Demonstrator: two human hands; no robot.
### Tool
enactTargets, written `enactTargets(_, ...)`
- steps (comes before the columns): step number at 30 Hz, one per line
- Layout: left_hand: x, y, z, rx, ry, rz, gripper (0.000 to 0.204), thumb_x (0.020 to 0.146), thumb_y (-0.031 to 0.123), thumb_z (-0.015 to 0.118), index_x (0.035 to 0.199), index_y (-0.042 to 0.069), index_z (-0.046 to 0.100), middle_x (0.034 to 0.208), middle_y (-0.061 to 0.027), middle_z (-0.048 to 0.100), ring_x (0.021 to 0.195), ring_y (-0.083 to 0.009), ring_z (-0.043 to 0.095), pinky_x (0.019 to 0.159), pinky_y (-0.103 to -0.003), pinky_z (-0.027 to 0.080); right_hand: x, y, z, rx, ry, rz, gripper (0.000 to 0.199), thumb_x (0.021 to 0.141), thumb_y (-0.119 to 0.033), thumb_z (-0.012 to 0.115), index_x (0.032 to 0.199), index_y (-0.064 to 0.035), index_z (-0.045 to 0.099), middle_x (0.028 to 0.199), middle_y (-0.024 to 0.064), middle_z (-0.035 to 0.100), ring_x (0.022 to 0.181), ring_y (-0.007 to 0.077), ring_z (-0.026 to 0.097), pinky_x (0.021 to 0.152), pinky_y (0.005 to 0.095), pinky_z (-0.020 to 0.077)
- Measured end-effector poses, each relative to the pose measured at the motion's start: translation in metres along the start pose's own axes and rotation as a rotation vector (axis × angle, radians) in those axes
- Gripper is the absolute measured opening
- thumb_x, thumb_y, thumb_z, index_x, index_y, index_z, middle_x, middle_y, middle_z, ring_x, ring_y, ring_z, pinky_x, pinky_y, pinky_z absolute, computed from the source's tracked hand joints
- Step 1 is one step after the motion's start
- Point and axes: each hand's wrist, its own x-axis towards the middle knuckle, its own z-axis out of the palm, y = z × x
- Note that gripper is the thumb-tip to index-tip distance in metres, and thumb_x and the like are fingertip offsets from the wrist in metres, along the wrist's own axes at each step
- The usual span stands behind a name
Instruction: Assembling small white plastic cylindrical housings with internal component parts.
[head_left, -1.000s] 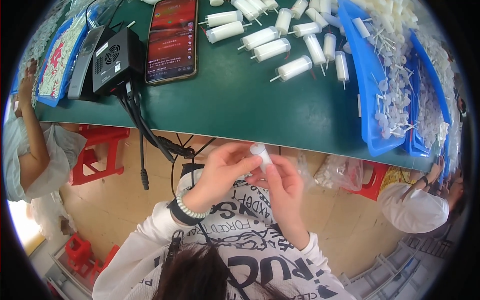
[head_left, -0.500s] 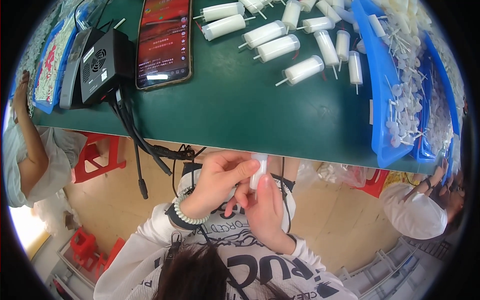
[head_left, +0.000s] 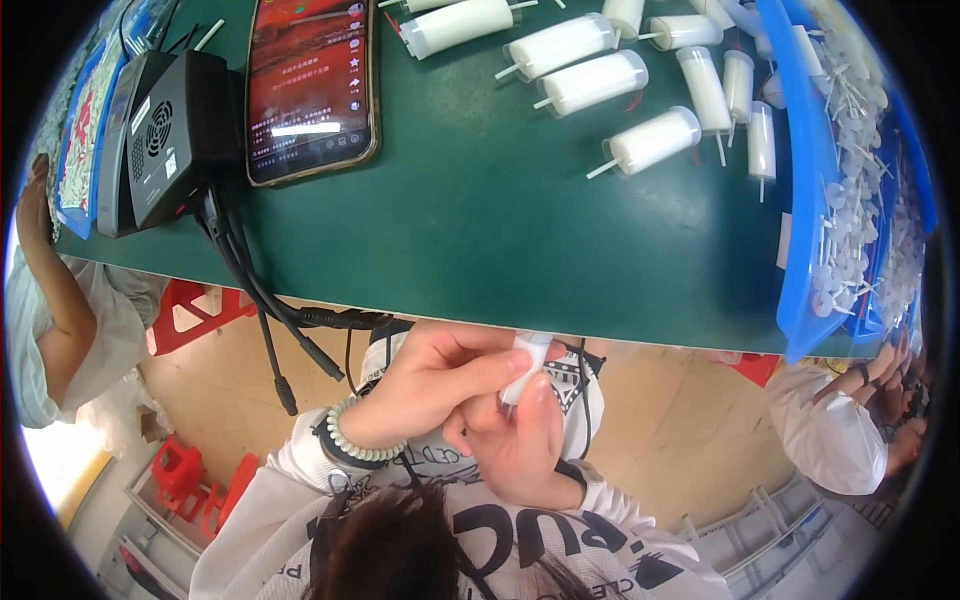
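Just below the table's near edge, I hold a small white cylinder (head_left: 529,362) with a translucent casing, tilted. My left hand (head_left: 425,385) is closed around its upper part, thumb across the front. My right hand (head_left: 520,450) pinches at its lower end, with thumb and fingertips together there; the thin stem is mostly hidden by the fingers. Similar white cylinders with clear casings and thin stems lie scattered at the far right of the table, the nearest one (head_left: 655,142) lying on its side.
A phone (head_left: 310,95) with a lit red screen lies on the green table (head_left: 450,230). Left of it stand a black vented box (head_left: 175,140) and hanging black cables (head_left: 240,255). Blue bins (head_left: 800,240) with small white stemmed parts line the right. Other people sit at both sides.
The view has shifted, so the table things sit differently in the picture. The cylinder is more tilted, and my right fingers are closer around its lower end.
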Motion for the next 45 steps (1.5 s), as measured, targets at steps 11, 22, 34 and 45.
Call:
enactTargets(11, -0.009, 0.019, 0.004, -0.024, 0.089, -0.149, 0.025, 0.088, 0.016, 0.053, 0.1, -0.005, 0.059, 0.066, -0.0054, 0.059, 0.049, -0.0062, 0.055, 0.035, -0.019, 0.045, -0.001, 0.002, 0.006, 0.127, 0.0, 0.02, 0.053, 0.092, -0.05, 0.018, 0.073, -0.0051, 0.039, 0.057, 0.0018, 0.037, 0.045, 0.0138, 0.039, 0.039, 0.0243, 0.0312)
enactTargets(22, -0.009, 0.018, 0.009, 0.13, 0.131, -0.02, 0.022, 0.088, 0.011, 0.051, 0.087, -0.01, 0.058, 0.056, -0.01, 0.057, 0.042, -0.0118, 0.055, 0.031, -0.021, 0.044, 0.0, -0.006, 0.005, 0.307, 0.007, 0.197, 0.058, 0.091, -0.053, 0.012, 0.061, -0.0093, 0.036, 0.05, -0.0013, 0.033, 0.038, 0.0135, 0.034, 0.035, 0.0241, 0.0291)
enactTargets(34, -0.007, 0.006, 0.009, 0.109, 0.19, 0.072, 0.013, 0.083, 0.004, 0.057, 0.087, -0.008, 0.059, 0.065, -0.0121, 0.06, 0.043, -0.0146, 0.057, 0.032, -0.022, 0.045, 0.0, -0.018, -0.01, -0.125, -0.021, 0.157, 0.056, 0.094, -0.048, 0.015, 0.099, 0.0007, 0.042, 0.056, 0.0055, 0.043, 0.046, 0.0133, 0.04, 0.043, 0.0269, 0.0434)
enactTargets(45, -0.001, 0.002, 0.005, 0.067, 0.231, 0.077, 0.01, 0.08, 0.004, 0.061, 0.087, -0.003, 0.059, 0.07, -0.0089, 0.06, 0.042, -0.0114, 0.053, 0.032, -0.021, 0.042, 0.0, 0.007, -0.004, -0.121, 0.02, -0.093, 0.03, 0.096, -0.024, 0.029, 0.101, 0.0022, 0.042, 0.058, -0.0004, 0.037, 0.048, 0.0067, 0.034, 0.044, 0.0221, 0.0367)
